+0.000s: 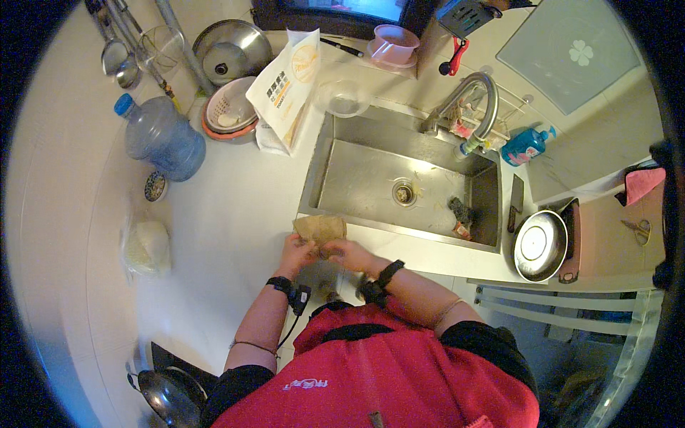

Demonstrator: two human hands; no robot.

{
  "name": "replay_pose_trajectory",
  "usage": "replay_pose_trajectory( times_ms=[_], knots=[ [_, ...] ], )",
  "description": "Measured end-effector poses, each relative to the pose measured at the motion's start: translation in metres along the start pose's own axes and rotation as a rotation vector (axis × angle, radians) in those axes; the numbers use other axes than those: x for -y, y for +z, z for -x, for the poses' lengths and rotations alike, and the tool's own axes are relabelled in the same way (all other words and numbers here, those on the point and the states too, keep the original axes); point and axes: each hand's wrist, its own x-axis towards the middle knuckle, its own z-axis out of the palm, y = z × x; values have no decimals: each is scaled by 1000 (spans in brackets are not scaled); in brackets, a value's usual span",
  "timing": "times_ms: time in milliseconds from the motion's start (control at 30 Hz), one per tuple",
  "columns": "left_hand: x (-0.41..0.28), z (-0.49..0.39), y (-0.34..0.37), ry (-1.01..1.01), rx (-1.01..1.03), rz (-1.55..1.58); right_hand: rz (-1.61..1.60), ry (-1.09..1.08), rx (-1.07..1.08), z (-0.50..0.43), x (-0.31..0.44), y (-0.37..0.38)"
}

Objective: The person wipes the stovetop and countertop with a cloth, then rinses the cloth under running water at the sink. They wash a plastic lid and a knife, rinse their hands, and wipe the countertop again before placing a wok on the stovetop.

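Observation:
A tan, folded cloth (320, 229) is held at the counter's front edge, by the near left corner of the stainless steel sink (364, 166). My left hand (297, 254) pinches its near left side. On its near right side, the fingers of my right hand (350, 254) grip it too. Both wrists wear black straps with small devices. Inside the sink, food scraps sit in the drain (404, 193), and a dark scouring pad (459, 209) lies in the near right corner. The fingertips are partly hidden by the cloth and slightly blurred.
A curved faucet (484, 101) rises behind the sink. Right of it are a blue soap bottle (524, 147), a cleaver (515, 200) and a frying pan (540, 246). To the left stand a water jug (166, 139), nested colanders (230, 109) and a paper bag (283, 91). A wok (171, 396) sits lower left.

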Motion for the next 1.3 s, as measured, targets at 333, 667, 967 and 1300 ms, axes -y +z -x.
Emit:
replay_pose_trajectory(
  times_ms=[333, 667, 967, 1300],
  knots=[
    [-36, -52, -29, 437, -410, -939, -307, 349, -567, -25, -96, -165],
    [-70, 8, -62, 335, -544, -595, -938, 228, -652, -230, -116, -248],
    [-123, -15, -51, 233, -326, -438, 79, 477, -700, -300, -144, -249],
    [-251, -173, 139, 712, 358, -1018, -894, 465, -1197, 4, -125, -189]
  ],
)
